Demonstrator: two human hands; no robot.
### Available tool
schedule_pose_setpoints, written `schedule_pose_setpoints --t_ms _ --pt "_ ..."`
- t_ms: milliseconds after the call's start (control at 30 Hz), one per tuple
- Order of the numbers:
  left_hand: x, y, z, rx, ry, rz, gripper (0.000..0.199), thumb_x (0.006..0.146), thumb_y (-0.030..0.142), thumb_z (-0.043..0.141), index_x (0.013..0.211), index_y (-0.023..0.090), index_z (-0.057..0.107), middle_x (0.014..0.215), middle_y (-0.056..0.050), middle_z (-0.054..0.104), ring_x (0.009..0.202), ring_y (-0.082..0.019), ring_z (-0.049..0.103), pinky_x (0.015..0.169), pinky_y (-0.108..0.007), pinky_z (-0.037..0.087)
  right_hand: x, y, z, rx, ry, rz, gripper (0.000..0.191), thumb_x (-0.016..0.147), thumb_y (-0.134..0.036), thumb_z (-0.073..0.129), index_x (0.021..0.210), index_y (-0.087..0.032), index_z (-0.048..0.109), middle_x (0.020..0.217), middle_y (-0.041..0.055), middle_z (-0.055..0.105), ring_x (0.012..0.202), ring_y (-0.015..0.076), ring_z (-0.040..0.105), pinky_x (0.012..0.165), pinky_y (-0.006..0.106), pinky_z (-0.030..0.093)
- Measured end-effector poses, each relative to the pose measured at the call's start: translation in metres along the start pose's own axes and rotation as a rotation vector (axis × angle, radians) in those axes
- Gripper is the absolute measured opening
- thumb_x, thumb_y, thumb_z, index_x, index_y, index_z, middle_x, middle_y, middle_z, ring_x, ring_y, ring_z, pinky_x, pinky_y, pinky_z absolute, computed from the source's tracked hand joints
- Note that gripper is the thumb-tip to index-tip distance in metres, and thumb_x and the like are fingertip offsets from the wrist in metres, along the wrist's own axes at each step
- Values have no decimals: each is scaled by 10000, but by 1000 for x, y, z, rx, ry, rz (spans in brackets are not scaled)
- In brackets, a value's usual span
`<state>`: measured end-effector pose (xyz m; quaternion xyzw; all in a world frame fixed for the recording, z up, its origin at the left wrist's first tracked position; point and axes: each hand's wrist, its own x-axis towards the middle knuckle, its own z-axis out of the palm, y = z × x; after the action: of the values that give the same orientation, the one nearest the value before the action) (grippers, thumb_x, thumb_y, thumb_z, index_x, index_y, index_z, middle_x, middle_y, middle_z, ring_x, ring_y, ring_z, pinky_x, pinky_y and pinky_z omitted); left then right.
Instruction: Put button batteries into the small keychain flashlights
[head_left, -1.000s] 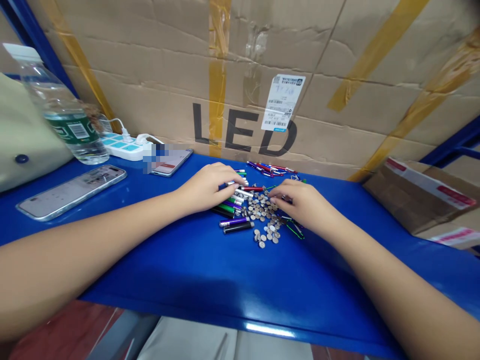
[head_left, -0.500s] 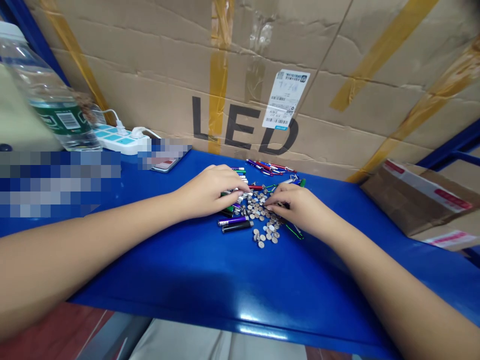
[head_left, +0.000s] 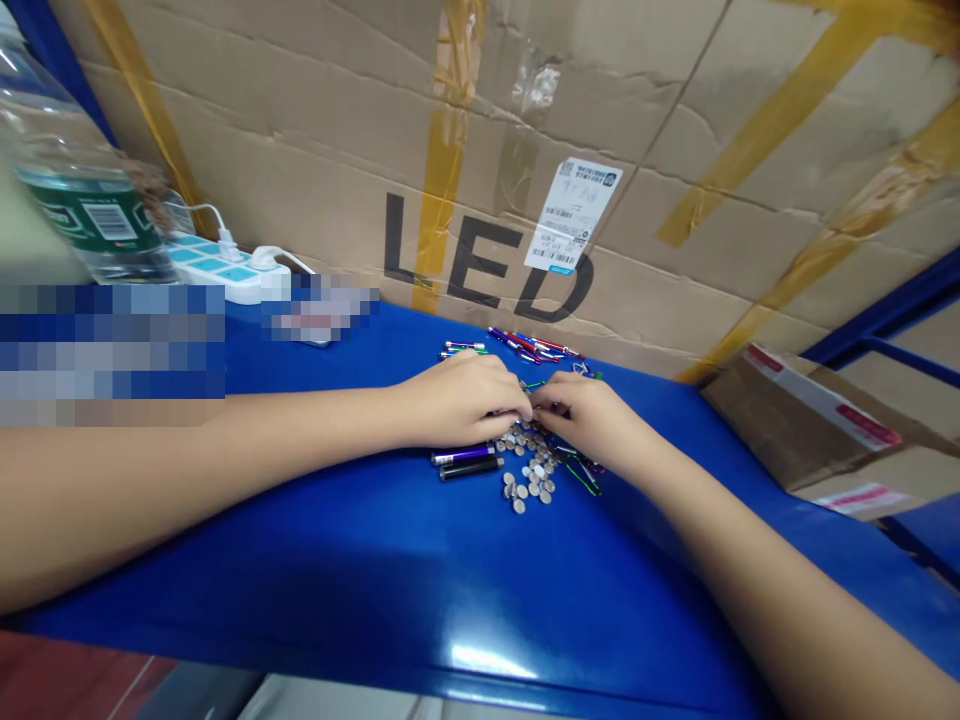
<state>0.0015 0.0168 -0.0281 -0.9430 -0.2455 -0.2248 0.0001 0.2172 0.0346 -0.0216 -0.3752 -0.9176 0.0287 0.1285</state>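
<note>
My left hand (head_left: 476, 398) and my right hand (head_left: 596, 412) meet fingertip to fingertip over a pile of small silver discs (head_left: 536, 470) that look like button cells. Both are closed in a pinch; whatever lies between the fingertips is hidden or too small to name. Just below my left hand lie a purple metal tube (head_left: 463, 456) and a black tube (head_left: 471, 468), side by side. Green wire-like loops (head_left: 585, 475) stick out beneath my right hand. Behind the hands rests a bunch of thin red, purple and blue tubes (head_left: 532, 346).
A large cardboard box (head_left: 315, 130) marked LED stands along the back of the blue table (head_left: 360, 580). At the left are a water bottle (head_left: 97, 220) and a white power strip (head_left: 232, 275) with plugs. A smaller carton (head_left: 810, 430) sits at the right.
My left hand has moved right, from the left edge of the disc pile to my right hand's fingertips. My right hand has barely moved. The view has shifted slightly.
</note>
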Motion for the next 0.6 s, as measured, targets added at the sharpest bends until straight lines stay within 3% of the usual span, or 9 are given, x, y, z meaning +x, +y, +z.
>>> schedule_pose_setpoints --t_ms 333,600 --pt "-13 -6 0 -58 103 -11 209 913 231 479 979 215 676 947 -7 701 928 -178 577 847 -331 380 18 2 -10 -105 -167 -94 232 802 -60 536 827 -196 724 820 39 682 737 145 602 682 267 458" --pt "-14 -6 5 -85 85 -4 198 904 221 491 982 217 673 938 -7 696 945 -186 569 852 -332 373 18 4 -6 -35 -199 32 211 801 -74 547 875 -199 701 876 31 698 800 160 618 747 283 477"
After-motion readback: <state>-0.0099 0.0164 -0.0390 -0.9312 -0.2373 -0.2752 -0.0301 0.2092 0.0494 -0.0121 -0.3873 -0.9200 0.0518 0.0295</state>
